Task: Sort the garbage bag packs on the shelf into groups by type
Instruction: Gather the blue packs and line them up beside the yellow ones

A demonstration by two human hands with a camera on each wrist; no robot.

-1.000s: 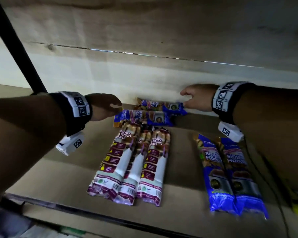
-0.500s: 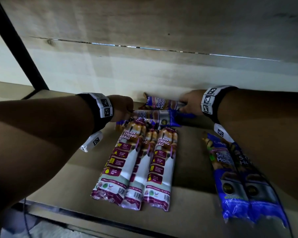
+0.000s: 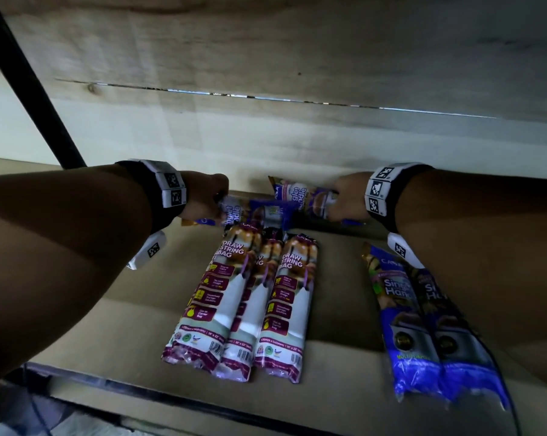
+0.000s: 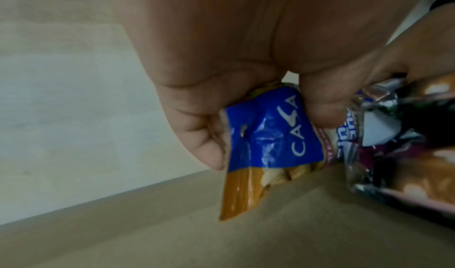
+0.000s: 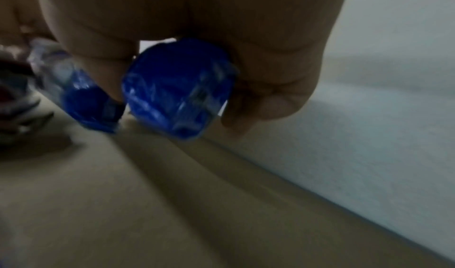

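Now both hands are at the back of the shelf [image 3: 338, 313], each on a blue pack lying crosswise. The left hand [image 3: 204, 196] pinches the sealed end of the near pack [image 3: 250, 212], thumb and fingers curled round its printed flap, as the left wrist view shows. The right hand [image 3: 344, 196] grips the end of the far pack [image 3: 300, 195], fingers wrapped round its blue butt. Three white packs [image 3: 247, 303] lie side by side in the middle; two blue packs [image 3: 423, 328] lie together at the right. To do this well, I would lift both clear before swinging them, since the near pack touches the tops of the white packs and dragging would likely skew that row. A flap pinch may let the pack droop, so a grip nearer its body seems safer. Set both down parallel beside the blue pair.
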